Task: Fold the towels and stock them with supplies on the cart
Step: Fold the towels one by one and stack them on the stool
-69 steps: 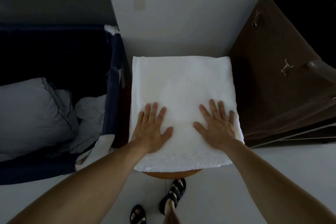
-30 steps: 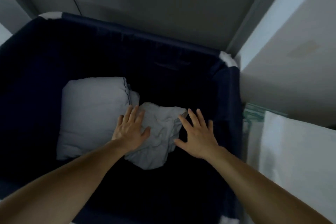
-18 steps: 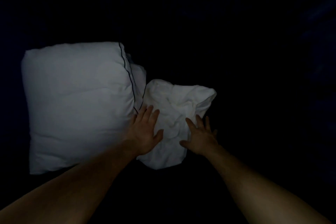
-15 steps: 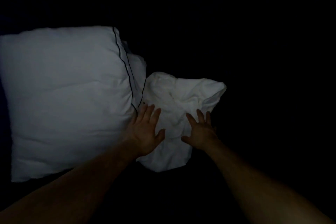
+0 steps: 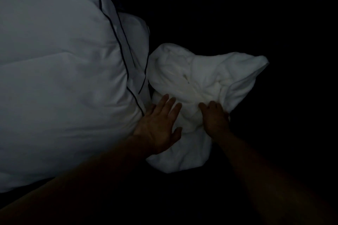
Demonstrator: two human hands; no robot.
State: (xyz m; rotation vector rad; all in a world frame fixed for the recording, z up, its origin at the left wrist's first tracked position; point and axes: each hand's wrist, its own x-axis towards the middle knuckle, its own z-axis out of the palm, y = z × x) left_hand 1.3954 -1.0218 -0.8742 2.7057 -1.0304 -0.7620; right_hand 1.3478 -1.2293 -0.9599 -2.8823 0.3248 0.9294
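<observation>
A large white pillow (image 5: 54,78) filled the left half of what you saw, running off the top and left edges. It looked plump and softly creased, with shallow folds across its middle. A thin dark line of piping (image 5: 117,36) ran down its right side, from the top towards the lower right, setting off a flat border (image 5: 135,64) along that edge. Everything around the pillow was a black surface (image 5: 256,5), too dark for you to make out.

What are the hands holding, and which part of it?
The right hand grips the crumpled white towel near its middle, fingers curled into the cloth. The left hand only rests flat on the towel's left edge, beside the pillow.
</observation>
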